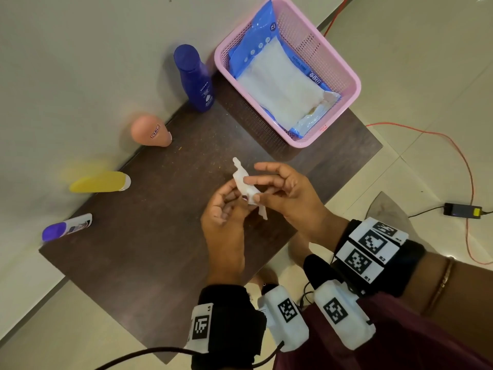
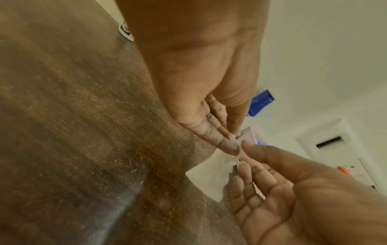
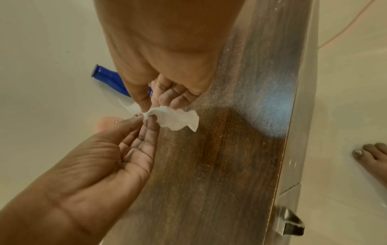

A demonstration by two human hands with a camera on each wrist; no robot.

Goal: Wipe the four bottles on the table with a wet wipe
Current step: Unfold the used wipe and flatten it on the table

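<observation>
On the dark table point(image 1: 138, 236), seen from the head view, four bottles are counted along the wall edge: one dark blue bottle point(image 1: 196, 78), one peach bottle point(image 1: 150, 132), one yellow bottle point(image 1: 100, 182) and one purple-capped bottle point(image 1: 66, 227). One pink basket point(image 1: 344, 65) is noted, holding one blue wipes pack point(image 1: 277, 76). One wet wipe point(image 1: 246, 186) is held above the table, pinched between the left hand point(image 1: 226, 209) and the right hand point(image 1: 288, 193).

From the left wrist view, the wipe point(image 2: 211, 175) is seen hanging below the meeting fingertips, pinched by the left thumb and fingers point(image 2: 228, 145); the remaining fingers of both hands are loosely extended.

From the right wrist view, the crumpled wipe point(image 3: 178, 121) is gripped at one end by both hands' thumbs and forefingers, the rest trailing free over the table. One blue bottle point(image 3: 108, 77) is partly visible.
</observation>
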